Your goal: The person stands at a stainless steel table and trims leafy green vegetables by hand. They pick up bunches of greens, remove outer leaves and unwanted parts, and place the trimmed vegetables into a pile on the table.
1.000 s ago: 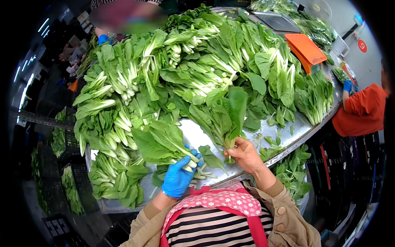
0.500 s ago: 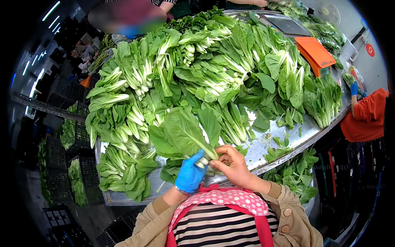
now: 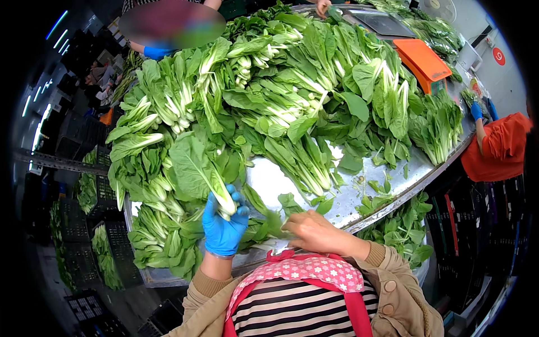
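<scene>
My left hand [image 3: 225, 224], in a blue glove, is wrapped round the white stem end of a leafy bok choy [image 3: 193, 165]. Its broad leaves point up and away to the left, over the pile. My right hand [image 3: 314, 231] is bare, with its fingers curled together near the table's front edge. A loose green leaf [image 3: 273, 224], smeared by motion, shows at its fingertips; their exact grip is blurred. Beyond both hands, a big heap of bok choy [image 3: 281, 101] covers much of the metal table [image 3: 269, 180]. Torn leaves [image 3: 373, 196] lie scattered to the right.
An orange scale [image 3: 424, 59] stands at the back right. More leaves [image 3: 398, 233] fill a container below the table's right edge. Crates [image 3: 115, 247] stand at the left. Co-workers' hands show: a blue glove [image 3: 157, 52] at far left, a bare hand [image 3: 323, 7] behind, blue gloves [image 3: 477, 110] right.
My left hand has moved left with the bok choy. My right hand has come away from its stems, and a blurred leaf now shows at my right fingertips.
</scene>
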`<act>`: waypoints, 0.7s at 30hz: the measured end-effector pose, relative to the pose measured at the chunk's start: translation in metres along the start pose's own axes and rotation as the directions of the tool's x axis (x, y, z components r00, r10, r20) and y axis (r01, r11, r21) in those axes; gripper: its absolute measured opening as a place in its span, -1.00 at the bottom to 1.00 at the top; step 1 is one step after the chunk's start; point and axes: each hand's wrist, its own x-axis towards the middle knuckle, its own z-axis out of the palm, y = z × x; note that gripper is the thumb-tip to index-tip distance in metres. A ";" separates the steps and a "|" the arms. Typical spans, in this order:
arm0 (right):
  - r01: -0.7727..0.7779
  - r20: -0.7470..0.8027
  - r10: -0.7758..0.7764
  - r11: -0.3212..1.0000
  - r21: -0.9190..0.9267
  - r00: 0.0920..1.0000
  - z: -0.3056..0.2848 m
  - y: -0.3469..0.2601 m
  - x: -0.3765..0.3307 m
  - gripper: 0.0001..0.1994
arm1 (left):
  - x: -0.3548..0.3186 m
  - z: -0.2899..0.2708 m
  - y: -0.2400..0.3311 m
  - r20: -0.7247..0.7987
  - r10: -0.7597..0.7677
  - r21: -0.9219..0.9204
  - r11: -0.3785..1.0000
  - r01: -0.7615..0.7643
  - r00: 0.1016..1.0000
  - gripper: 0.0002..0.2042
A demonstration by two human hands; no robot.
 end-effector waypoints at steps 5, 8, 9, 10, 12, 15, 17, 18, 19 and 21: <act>-0.023 -0.342 0.218 0.869 0.494 0.914 -0.012 0.005 0.007 -0.72 | -0.004 -0.016 -0.017 -0.210 -0.091 0.246 0.959 0.142 0.974 -0.65; 0.106 -0.535 0.183 0.879 0.464 0.825 -0.024 -0.011 0.019 -0.68 | -0.007 -0.021 -0.037 -0.182 -0.060 0.498 0.855 0.145 0.982 -0.68; 0.131 -0.587 0.097 0.934 0.333 0.804 -0.019 -0.008 0.020 -0.66 | -0.010 -0.017 -0.045 -0.180 -0.053 0.520 0.843 0.141 0.982 -0.68; 0.114 -0.583 0.076 0.952 0.283 0.809 -0.019 -0.008 0.020 -0.66 | -0.011 -0.011 -0.051 -0.175 -0.051 0.539 0.831 0.138 0.983 -0.68; 0.081 -0.570 0.038 0.980 0.181 0.821 -0.020 -0.008 0.020 -0.66 | -0.010 -0.013 -0.046 -0.243 -0.127 0.486 0.842 0.234 0.962 -0.66; 0.159 -0.511 -0.019 0.960 0.231 0.859 -0.024 -0.004 0.018 -0.65 | -0.012 -0.030 -0.045 -0.250 -0.166 0.463 0.845 0.268 0.954 -0.65; 0.157 -0.557 0.005 0.958 0.242 0.831 -0.018 0.010 0.013 -0.68 | -0.013 -0.027 -0.044 -0.231 -0.158 0.462 0.850 0.252 0.960 -0.63; 0.004 -0.563 0.087 0.987 0.159 0.822 -0.018 0.020 0.009 -0.69 | -0.015 -0.021 -0.043 -0.228 -0.148 0.456 0.857 0.240 0.962 -0.60; -0.152 -0.578 0.167 0.986 0.075 0.799 -0.021 0.031 0.003 -0.71 | -0.016 -0.016 -0.043 -0.224 -0.139 0.451 0.863 0.229 0.965 -0.58; -0.366 -0.583 0.260 0.928 -0.069 0.770 -0.022 0.051 -0.010 -0.74 | -0.016 -0.021 -0.036 -0.165 -0.115 0.415 0.893 0.174 0.980 -0.55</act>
